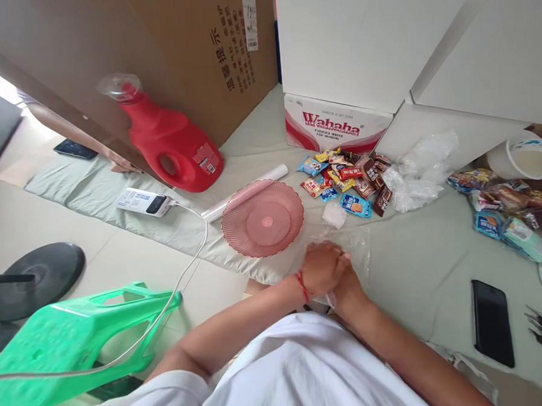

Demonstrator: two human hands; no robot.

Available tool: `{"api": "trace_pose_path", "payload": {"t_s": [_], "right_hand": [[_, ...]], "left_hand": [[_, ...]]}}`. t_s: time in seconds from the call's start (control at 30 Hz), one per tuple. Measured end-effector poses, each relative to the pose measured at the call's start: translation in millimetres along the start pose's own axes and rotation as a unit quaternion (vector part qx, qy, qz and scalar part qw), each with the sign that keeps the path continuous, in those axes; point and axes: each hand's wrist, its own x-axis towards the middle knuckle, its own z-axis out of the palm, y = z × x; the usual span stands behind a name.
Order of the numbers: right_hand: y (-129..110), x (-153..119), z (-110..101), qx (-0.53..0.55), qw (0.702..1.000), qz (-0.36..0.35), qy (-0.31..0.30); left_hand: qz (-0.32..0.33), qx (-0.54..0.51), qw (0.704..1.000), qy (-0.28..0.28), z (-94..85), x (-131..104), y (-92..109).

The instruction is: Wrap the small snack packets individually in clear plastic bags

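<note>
My left hand (pixel 320 266), with a red cord at the wrist, is closed over a clear plastic bag (pixel 360 247). Pressed against it is my right hand (pixel 347 284), also closed on the bag; its fingers are partly hidden. The thin film spreads flat around both hands on the pale cloth (pixel 419 262). Just ahead lies a heap of small wrapped snacks (pixel 349 173), with a small white packet (pixel 334 215) nearer the hands. A pink ribbed plate (pixel 265 218) sits to the left, resting partly over a white roll (pixel 273 173).
At the left are a red jug (pixel 177 144), a white power bank (pixel 144 202) with a cable, and a green stool (pixel 64 341). Crumpled clear plastic (pixel 417 174), bagged snacks (pixel 503 209) and a black phone (pixel 492 323) lie right. Boxes (pixel 335 124) stand behind; another person's hand (pixel 122 162) rests far left.
</note>
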Motion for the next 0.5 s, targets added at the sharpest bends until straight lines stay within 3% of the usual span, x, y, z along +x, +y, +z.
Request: {"api": "trace_pose_path", "payload": {"t_s": [0.07, 0.13, 0.17, 0.23, 0.27, 0.33, 0.43, 0.5], "right_hand": [[19, 0, -29, 0.004, 0.996, -0.026, -0.09], [46, 13, -66, 0.047, 0.98, -0.062, -0.182], [61, 27, -83, 0.065, 0.977, -0.061, -0.196], [88, 70, -107, 0.015, 0.995, -0.015, -0.102], [99, 98, -113, -0.035, 0.999, -0.006, -0.036], [113, 156, -111, -0.117, 0.993, -0.016, 0.03], [125, 221, -93, -0.189, 0.981, -0.026, -0.033], [134, 237, -87, -0.21, 0.973, -0.011, -0.097]], "left_hand": [[-0.037, 0.045, 0.998, 0.02, 18.2, -1, -32], [0.012, 0.074, 0.997, 0.02, 31.7, -15, -61], [0.039, 0.091, 0.995, 0.021, 36.6, -23, -71], [0.073, 0.121, 0.99, 0.028, 43.3, -36, -84], [0.079, 0.132, 0.988, 0.034, 45.6, -40, -86], [0.079, 0.145, 0.985, 0.047, 48.7, -43, -86], [0.083, 0.149, 0.984, 0.056, 51.2, -40, -84], [0.087, 0.148, 0.983, 0.063, 52.4, -38, -86]]}}
